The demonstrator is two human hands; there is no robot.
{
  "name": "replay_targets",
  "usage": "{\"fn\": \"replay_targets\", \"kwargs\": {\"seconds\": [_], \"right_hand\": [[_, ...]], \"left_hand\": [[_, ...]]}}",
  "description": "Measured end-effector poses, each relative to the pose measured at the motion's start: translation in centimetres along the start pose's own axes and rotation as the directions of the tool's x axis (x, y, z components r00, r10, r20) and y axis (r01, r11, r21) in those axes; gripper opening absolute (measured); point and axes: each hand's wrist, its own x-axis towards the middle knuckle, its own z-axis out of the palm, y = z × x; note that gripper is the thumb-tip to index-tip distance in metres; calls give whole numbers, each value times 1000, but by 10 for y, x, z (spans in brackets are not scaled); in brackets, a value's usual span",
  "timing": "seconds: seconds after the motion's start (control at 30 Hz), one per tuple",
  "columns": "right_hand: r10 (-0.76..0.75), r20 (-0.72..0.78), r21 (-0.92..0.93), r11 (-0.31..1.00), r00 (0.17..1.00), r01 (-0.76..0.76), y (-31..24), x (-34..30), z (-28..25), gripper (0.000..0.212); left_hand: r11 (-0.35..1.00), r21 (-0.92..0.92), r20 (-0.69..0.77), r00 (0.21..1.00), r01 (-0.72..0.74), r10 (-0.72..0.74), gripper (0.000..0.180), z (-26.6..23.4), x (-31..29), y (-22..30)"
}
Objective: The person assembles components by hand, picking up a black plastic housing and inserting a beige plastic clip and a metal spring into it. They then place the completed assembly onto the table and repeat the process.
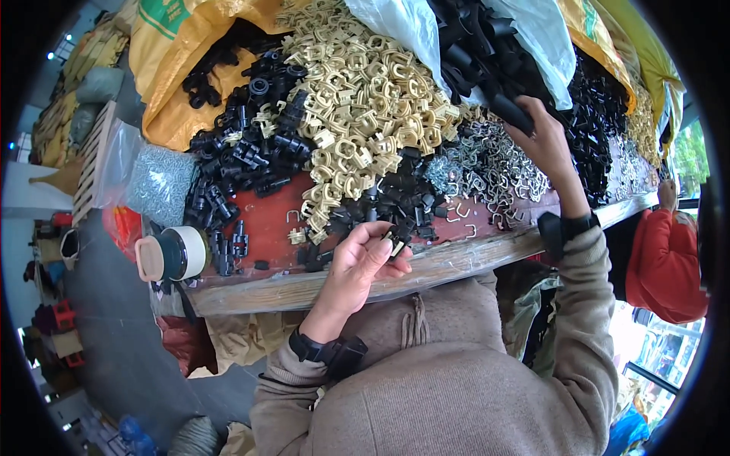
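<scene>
Close to the table's front edge, my left hand pinches a small black plastic fitting with a pale piece showing on it. My right hand reaches out to the far right, its thumb and fingers closed around a black tube at the lower end of a heap of black tubes. Below that hand lies a pile of silver metal hooks. Between my hands are small black plastic parts and a large mound of cream plastic clips.
Black plastic fittings are heaped at the left. A clear bag of small metal pieces and a lidded jar stand at the left edge. A wooden rail edges the table. A person in a red sleeve is at the right.
</scene>
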Motion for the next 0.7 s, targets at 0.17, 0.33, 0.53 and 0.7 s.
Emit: {"fn": "replay_targets", "kwargs": {"seconds": [0.17, 0.33, 0.53, 0.7], "right_hand": [[212, 75, 663, 719, 974, -207, -1, -48, -34, 37], [681, 173, 975, -222, 711, -25, -67, -66, -31, 45], [-1, 587, 809, 34, 810, -586, -100, -98, -16, 52], [-224, 318, 791, 599, 921, -127, -123, -84, -7, 45]], "left_hand": [[998, 57, 21, 999, 37, -38, 30, -1, 2, -2], [992, 82, -31, 995, 95, -93, 29, 4, 0, -1], [987, 51, 52, 986, 153, -155, 28, 19, -8, 7], [942, 323, 96, 987, 91, -128, 29, 35, -14, 14]]}}
